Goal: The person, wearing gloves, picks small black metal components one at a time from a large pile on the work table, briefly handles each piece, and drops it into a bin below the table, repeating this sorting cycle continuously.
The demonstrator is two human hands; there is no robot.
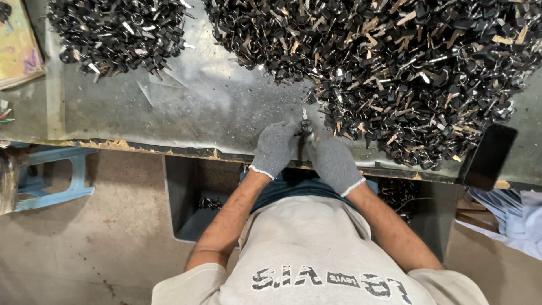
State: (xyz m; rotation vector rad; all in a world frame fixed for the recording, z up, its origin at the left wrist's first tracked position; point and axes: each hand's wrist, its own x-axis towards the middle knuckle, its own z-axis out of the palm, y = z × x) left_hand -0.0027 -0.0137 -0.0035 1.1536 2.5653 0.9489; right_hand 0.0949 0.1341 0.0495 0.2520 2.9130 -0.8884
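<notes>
Gripping: both hands, in grey knit gloves, close together on one small dark part with a silvery metal tip, at the near edge of the worktop.
Left hand: left hand curled snugly against the part from its side, fingers folded in, pressing on it.
Right hand: right hand wrapped around the lower end of the same part, touching the left hand.
Part: upright between the two gloves, its bright tip pointing away from the person, just short of the big heap.
Worktop: grey metal worktop, scuffed, with a worn near edge and black crumbs scattered on it.
Bin: dark bin below the edge, by the left forearm, with a few parts inside.
Phone: black phone lying flat at the right, beside the heap.
Big heap: large pile of black and metal parts just beyond the hands, spreading right.
Small heap: smaller pile far left, well apart.
Stool: blue stool on the floor, left.
</notes>
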